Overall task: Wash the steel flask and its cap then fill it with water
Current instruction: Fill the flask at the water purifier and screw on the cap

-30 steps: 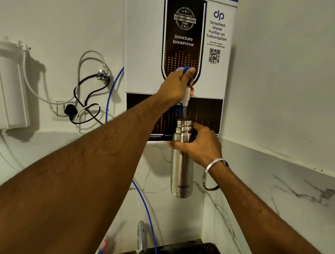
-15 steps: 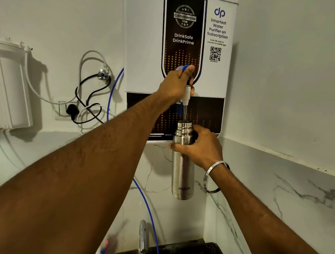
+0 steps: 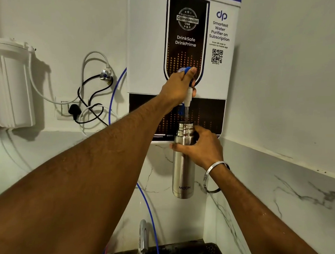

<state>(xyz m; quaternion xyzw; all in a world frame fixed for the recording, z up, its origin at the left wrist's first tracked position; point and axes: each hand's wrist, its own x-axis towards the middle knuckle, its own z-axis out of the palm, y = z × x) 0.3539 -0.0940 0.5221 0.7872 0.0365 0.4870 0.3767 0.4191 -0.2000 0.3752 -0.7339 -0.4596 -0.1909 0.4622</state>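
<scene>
The steel flask (image 3: 183, 165) is being held upright by the right hand (image 3: 202, 147), clamped around its shoulder, mouth directly under the spout (image 3: 188, 96); the tap lever (image 3: 188, 70) is being gripped by the left hand (image 3: 176, 87) directly above.

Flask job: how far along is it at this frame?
Done, apparently: the cap is off, since the steel flask has an open mouth; washing cannot be confirmed. In hand: the left hand holds the purifier's blue tap lever, water streams from the spout into the flask, gripped by the right hand. Left: finish filling, recap. The cap is not in view.
</scene>
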